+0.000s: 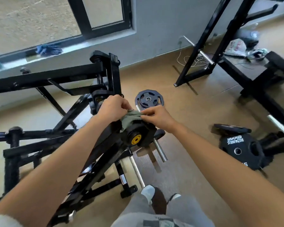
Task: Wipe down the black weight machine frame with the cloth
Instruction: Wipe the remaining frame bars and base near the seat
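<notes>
Two hands, left hand (112,108) and right hand (157,116), pinch one cloth (129,119) atop frame (105,149).

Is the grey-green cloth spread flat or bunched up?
Bunched up: the grey-green cloth shows folds, pinched between left hand and right hand.

We held the grey-green cloth (129,119) bunched on top of the black weight machine frame (59,77), just above its yellow-capped pivot (136,139). Our left hand (112,108) gripped the cloth's left side, and our right hand (156,116) pinched its right edge. Beyond our hands a black weight plate (149,99) sat on the tan floor; another plate lettered HAMMER STRENGTH (247,144) sat further right. Blue gloves (48,49) lay on the window sill (82,45).
</notes>
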